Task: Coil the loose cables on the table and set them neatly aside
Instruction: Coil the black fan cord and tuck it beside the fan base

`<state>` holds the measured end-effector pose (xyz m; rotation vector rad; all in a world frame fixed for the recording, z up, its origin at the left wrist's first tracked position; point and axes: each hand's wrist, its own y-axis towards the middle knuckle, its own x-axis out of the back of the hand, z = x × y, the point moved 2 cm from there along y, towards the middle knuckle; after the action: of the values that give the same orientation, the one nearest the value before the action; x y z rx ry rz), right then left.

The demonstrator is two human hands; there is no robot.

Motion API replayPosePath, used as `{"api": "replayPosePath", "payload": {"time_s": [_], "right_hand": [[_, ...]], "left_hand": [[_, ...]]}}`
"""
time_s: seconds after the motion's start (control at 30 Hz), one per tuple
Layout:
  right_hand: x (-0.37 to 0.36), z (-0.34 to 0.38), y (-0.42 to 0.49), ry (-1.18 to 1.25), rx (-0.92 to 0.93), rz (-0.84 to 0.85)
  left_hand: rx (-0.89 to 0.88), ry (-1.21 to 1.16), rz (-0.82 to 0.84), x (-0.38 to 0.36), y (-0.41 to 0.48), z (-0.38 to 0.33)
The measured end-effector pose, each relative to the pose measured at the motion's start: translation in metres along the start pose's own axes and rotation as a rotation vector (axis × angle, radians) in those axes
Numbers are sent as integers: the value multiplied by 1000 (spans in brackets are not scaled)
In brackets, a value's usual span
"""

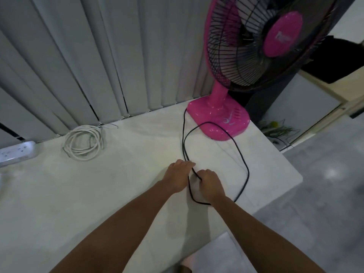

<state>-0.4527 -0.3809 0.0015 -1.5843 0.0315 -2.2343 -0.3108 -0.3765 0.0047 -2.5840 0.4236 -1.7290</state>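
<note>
A black cable (241, 154), a white coiled cable (83, 142), a pink fan (218, 119) with black grille, a white power strip (16, 152), pale marbled table (98, 194)

On the table (118, 184), coiled cable (80, 154) lies left of fan (216, 119).

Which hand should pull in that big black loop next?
Probably right. The right hand grips the black cable, and the loose loop lies on its side. The left hand rests on the crossing strands.
</note>
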Motion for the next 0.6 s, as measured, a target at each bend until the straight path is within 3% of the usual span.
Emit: {"api": "replayPosePath", "payload": {"time_s": [0.17,0.3,0.43,0.6], "right_hand": [[18,-15,-1,160,44,33],[41,-15,-7,375,15,171],[69,-14,-14,640,-49,325],[109,26,-8,835,96,424]], "left_hand": [[30,108,-5,-13,10,-5],[131,134,-53,-5,11,4],[190,6,-303,27,8,12],[66,-50,-471,77,7,-2]]}}
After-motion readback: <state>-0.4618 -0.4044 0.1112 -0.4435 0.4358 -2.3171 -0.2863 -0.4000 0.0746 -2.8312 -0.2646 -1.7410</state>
